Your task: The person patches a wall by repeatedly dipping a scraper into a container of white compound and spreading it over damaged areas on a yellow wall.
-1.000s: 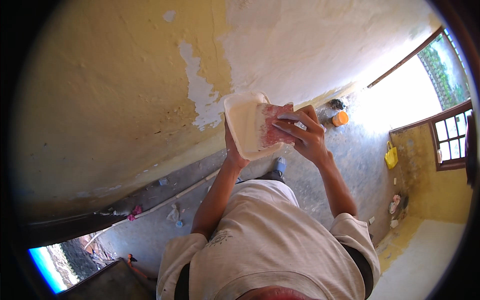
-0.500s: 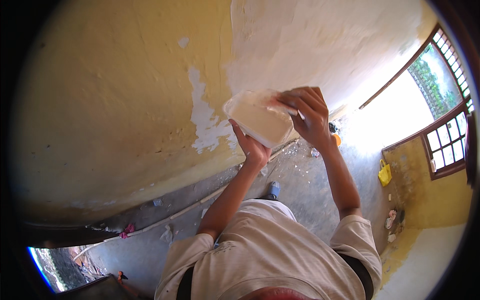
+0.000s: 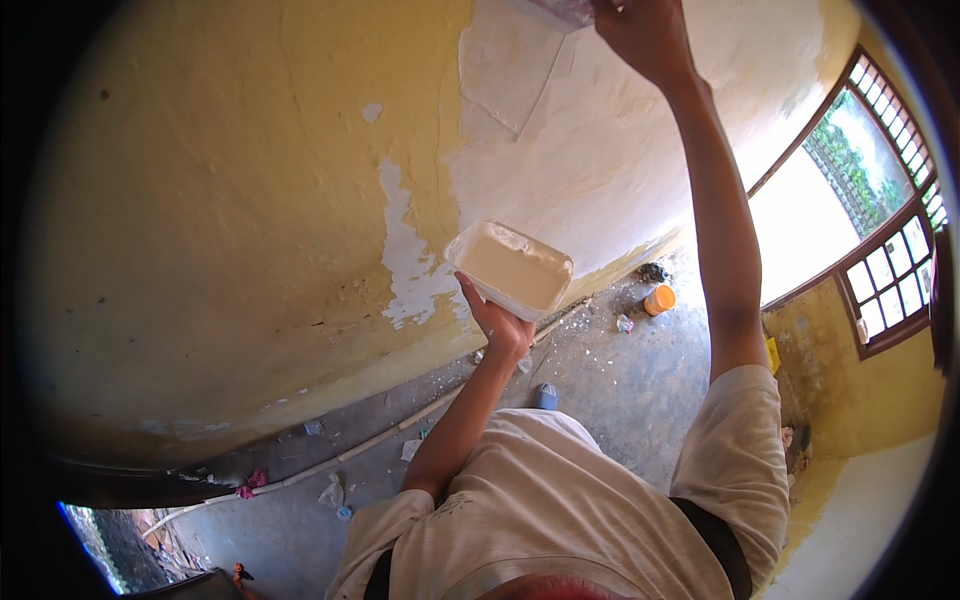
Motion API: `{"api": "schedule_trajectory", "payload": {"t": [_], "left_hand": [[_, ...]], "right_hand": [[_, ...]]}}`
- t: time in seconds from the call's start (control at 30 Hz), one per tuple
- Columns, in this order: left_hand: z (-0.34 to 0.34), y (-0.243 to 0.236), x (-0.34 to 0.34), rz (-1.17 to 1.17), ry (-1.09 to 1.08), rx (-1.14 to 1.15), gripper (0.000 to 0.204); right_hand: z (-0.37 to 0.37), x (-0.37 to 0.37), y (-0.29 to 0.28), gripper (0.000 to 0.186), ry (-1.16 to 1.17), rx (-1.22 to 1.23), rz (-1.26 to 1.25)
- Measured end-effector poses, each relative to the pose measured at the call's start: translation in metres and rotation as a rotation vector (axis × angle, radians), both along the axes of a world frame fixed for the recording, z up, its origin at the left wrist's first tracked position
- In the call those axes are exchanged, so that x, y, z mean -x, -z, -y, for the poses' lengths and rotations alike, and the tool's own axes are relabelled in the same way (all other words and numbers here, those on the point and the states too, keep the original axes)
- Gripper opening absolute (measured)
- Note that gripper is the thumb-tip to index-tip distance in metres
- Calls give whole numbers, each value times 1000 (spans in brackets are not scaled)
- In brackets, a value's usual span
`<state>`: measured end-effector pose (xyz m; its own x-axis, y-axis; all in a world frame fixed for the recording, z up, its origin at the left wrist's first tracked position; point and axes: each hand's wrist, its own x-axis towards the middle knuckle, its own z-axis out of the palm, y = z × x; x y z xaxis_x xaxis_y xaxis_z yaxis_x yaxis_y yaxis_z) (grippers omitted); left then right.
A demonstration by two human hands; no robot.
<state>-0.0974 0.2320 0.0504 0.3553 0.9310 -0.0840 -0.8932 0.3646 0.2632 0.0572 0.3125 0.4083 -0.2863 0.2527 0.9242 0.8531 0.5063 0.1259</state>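
Observation:
My left hand (image 3: 503, 326) supports a white rectangular tub (image 3: 519, 307) from below, its thumb against the near side. Smooth cream-coloured putty (image 3: 515, 270) fills much of the tub, with smears along the far rim. Up at the top edge of the view, my right hand (image 3: 645, 38) is closed on a flat, pinkish, see-through scraper (image 3: 568, 10), which is partly cut off by the frame. The scraper lies at the wall (image 3: 300, 200), over its whitish coated part. A fresh putty patch (image 3: 508, 85) with raised edges shows just below and left of the scraper.
Bare yellow paint with peeled white spots (image 3: 405, 250) covers the wall's left side. A long pale pole (image 3: 370, 447) lies along the wall's foot. On the grey floor are an orange tub (image 3: 659, 299) and scattered scraps. A bright doorway and barred windows (image 3: 895, 265) are at right.
My right hand has left the tub and gone up to the wall with the scraper. The tub in my left hand sits slightly lower. An outlined putty patch now shows on the wall.

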Motion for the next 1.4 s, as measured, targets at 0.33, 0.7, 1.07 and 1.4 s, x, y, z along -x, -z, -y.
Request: {"api": "schedule_trajectory", "payload": {"t": [0.33,0.7,1.07,1.4], "left_hand": [[0,4,12,-37,10,14,84],[6,10,32,-124,77,29,91],[7,14,36,-29,50,57,74],[8,27,46,0,89,41,73]], "right_hand": [[26,8,87,34,0,234,240],[-20,23,29,26,-55,37,327],[19,11,53,23,-109,274,-60],[-7,14,122,8,20,222,-437]]}}
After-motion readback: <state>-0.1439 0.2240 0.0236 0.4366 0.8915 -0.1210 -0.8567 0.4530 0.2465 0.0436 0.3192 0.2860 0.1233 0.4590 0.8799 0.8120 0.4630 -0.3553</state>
